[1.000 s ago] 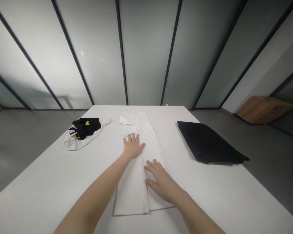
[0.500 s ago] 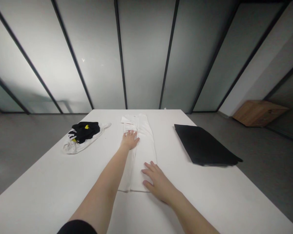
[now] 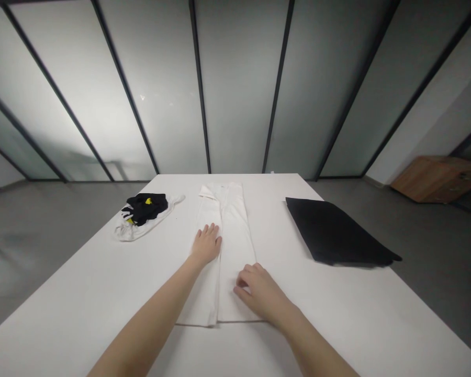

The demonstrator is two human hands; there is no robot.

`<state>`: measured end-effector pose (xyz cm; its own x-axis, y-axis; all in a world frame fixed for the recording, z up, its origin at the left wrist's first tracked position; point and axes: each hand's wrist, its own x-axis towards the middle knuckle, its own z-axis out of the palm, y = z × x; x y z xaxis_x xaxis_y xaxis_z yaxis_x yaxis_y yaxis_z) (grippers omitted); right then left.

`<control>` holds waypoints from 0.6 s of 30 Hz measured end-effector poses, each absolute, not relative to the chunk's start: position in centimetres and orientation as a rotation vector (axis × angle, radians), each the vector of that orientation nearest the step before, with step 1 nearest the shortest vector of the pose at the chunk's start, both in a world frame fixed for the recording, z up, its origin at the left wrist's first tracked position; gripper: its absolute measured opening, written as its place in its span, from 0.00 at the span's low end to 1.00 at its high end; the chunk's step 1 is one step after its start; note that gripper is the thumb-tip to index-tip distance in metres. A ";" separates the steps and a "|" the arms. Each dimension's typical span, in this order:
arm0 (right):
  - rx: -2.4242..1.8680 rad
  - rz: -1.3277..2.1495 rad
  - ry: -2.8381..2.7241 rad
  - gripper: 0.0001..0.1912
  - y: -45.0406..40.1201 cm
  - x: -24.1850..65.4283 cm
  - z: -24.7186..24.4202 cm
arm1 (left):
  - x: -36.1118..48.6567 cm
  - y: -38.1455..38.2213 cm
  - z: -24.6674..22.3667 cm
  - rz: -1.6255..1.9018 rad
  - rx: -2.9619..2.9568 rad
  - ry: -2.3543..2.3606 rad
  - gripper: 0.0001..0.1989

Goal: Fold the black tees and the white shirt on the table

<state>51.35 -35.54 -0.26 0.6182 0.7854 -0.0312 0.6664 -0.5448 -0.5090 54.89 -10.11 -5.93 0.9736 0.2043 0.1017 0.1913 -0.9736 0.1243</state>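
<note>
White trousers [image 3: 234, 235] lie stretched out over the white table, waist at the far end and the two leg hems towards me. My left hand [image 3: 206, 244] rests flat on the left trouser leg, fingers together but stretched out. Over the right leg, near its outer edge, is my right hand [image 3: 261, 290]. Its fingers are loosely bent, with a gap between them and the thumb and no cloth visible in it. A small flap of cloth is turned over at the left of the waist.
A black garment with yellow and white parts [image 3: 147, 210] lies on a crumpled white cloth [image 3: 131, 232] at the left of the table [image 3: 102, 293]. At the right, a flat black sheet [image 3: 339, 233] overhangs the table edge. Beyond stands a wooden cabinet [image 3: 427, 180].
My left hand has slid towards me along the trousers. The left leg has spread outwards, and both hems lie closer to me. My right hand's fingers have curled in. The view has turned slightly left.
</note>
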 end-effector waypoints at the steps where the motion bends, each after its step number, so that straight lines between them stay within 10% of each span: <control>1: -2.380 0.370 -1.173 0.07 -35.3 51.0 -0.2 | 54.5 -10.3 -6.0 0.150 3.006 0.320 0.28; 9: -2.098 0.532 -1.511 0.25 -33.8 48.6 -1.4 | 56.1 -10.5 -4.6 0.192 2.983 0.423 0.25; 18: -2.084 0.579 -1.403 0.22 -33.9 48.9 -1.7 | 59.3 -10.7 -4.0 0.159 3.030 0.507 0.17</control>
